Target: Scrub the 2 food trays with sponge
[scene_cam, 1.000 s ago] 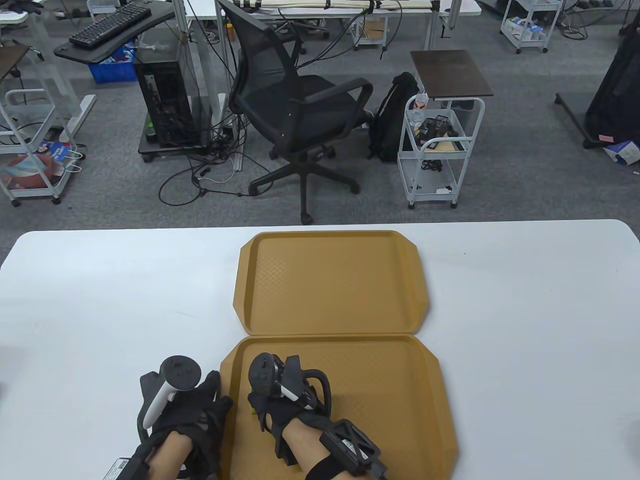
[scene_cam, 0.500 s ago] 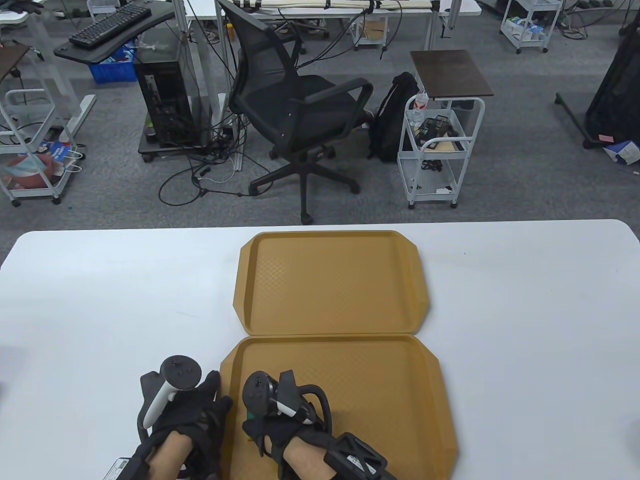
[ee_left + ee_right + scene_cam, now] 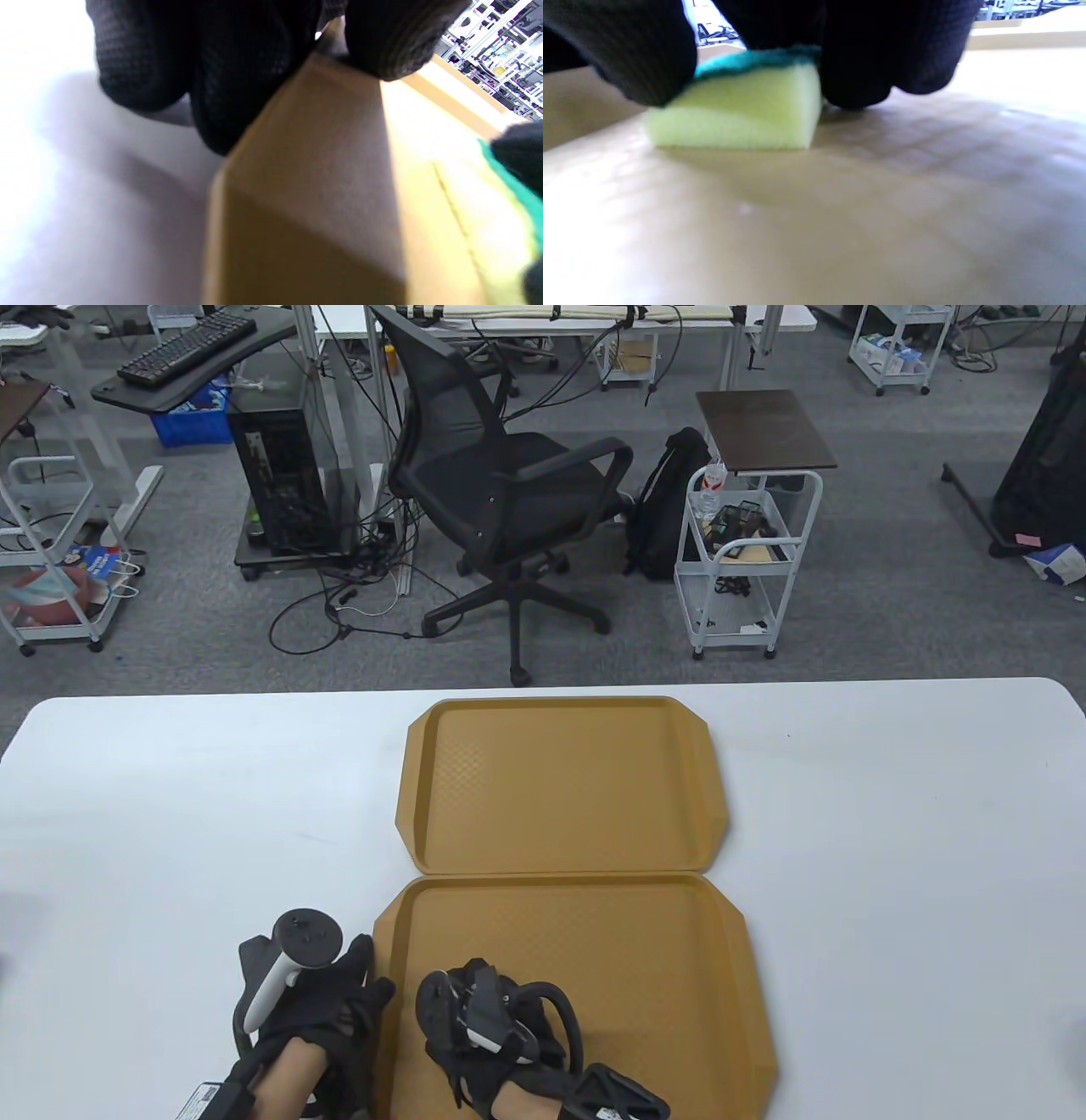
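Note:
Two tan food trays lie on the white table, the far tray (image 3: 560, 780) behind the near tray (image 3: 662, 950). My right hand (image 3: 475, 1027) is over the near tray's front left part, hiding the sponge in the table view. In the right wrist view its fingers (image 3: 882, 63) curl over a yellow sponge (image 3: 738, 110) with a green top, which lies flat on the tray floor (image 3: 840, 212). My left hand (image 3: 339, 993) grips the near tray's left rim (image 3: 322, 140), with fingers (image 3: 237, 76) outside it and the thumb on top. The sponge's edge (image 3: 509, 190) shows at the right of the left wrist view.
The white table (image 3: 170, 814) stretches wide on both sides of the trays. Beyond its far edge stand an office chair (image 3: 501, 500) and a small white cart (image 3: 747, 560) on the grey floor.
My right hand has slid with the sponge toward the near tray's front edge, closer to me. The left hand and both trays have stayed where they were.

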A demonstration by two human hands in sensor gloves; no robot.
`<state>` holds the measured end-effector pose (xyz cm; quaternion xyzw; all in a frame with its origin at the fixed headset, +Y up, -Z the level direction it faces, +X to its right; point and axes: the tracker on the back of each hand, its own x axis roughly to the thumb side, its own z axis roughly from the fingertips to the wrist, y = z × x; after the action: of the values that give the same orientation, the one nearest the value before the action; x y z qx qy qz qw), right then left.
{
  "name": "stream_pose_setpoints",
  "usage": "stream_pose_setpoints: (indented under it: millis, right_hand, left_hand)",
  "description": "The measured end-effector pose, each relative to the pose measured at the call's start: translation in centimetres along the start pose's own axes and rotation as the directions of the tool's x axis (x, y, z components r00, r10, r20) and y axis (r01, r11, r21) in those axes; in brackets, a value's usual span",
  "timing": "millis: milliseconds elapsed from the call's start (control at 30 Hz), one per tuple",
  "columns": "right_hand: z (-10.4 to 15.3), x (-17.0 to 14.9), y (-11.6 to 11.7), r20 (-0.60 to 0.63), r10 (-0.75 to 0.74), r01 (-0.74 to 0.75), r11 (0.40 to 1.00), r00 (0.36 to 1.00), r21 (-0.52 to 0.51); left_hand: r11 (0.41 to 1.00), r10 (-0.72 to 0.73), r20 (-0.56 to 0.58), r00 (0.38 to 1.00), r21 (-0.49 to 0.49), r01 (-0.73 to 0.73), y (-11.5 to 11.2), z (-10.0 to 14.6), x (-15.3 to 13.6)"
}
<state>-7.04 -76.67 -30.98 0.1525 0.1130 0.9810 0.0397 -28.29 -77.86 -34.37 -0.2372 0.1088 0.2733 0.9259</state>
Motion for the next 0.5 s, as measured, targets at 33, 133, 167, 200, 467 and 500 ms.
stream_pose_setpoints:
  millis: [33, 133, 167, 200, 467, 500]
  right_hand:
    - [0.2, -0.6, -0.1, -0.004, 0.001, -0.001, 1.000, 1.000, -0.001]
    - [0.9, -2.9, -0.1, -0.032, -0.009, 0.009, 1.000, 0.999, -0.004]
    - [1.2, -3.9, -0.2, -0.044, -0.015, 0.015, 1.000, 0.999, -0.003]
    - [1.4, -4.4, -0.2, -0.051, -0.018, 0.018, 1.000, 0.999, -0.004]
    - [3.7, -10.5, -0.6, -0.136, -0.021, 0.020, 1.000, 0.990, -0.005]
    - [3.9, -11.4, -0.6, -0.151, -0.025, 0.025, 1.000, 0.988, -0.004]
  left_hand:
    - [1.000, -0.001, 0.000, 1.000, 0.000, 0.001, 0.0, 0.0, 0.0]
    - [1.000, -0.003, -0.001, 1.000, 0.002, 0.003, 0.0, 0.0, 0.0]
    - [1.000, -0.004, -0.001, 1.000, 0.003, 0.004, 0.0, 0.0, 0.0]
    - [1.000, -0.004, -0.001, 1.000, 0.003, 0.004, 0.0, 0.0, 0.0]
    - [1.000, -0.006, -0.003, 1.000, 0.003, 0.006, 0.0, 0.1, 0.0]
    - [1.000, -0.006, -0.004, 1.000, 0.003, 0.006, 0.0, 0.1, 0.1]
